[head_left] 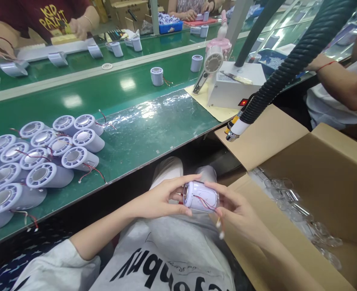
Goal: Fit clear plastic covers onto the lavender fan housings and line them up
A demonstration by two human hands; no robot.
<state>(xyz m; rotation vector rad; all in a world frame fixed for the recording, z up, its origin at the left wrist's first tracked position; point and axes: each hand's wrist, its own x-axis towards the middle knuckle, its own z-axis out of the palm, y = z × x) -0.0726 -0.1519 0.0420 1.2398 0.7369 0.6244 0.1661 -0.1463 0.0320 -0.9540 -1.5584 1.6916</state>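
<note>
Over my lap I hold a lavender cylindrical housing (pixel 201 196) on its side, with thin red and dark wires trailing from it to small white connectors (pixel 220 229). A clear plastic layer seems to surround its body. My left hand (pixel 168 197) grips the ringed end between thumb and fingers. At the other end, my right hand (pixel 236 206) closes thumb and fingers around the housing. Many similar lavender housings (pixel 47 174) stand grouped at the left of the green bench, wires hanging from several. To my right, an open cardboard box (pixel 326 161) contains clear plastic cups (pixel 299 212).
A black flexible hose (pixel 287 72) with a metal tip (pixel 233 135) hangs over the box. Behind it are a white machine base (pixel 236 85) and a small handheld fan (pixel 213 60). Single housings (pixel 157 76) stand on the green belt (pixel 106 87). Other people sit opposite and at right.
</note>
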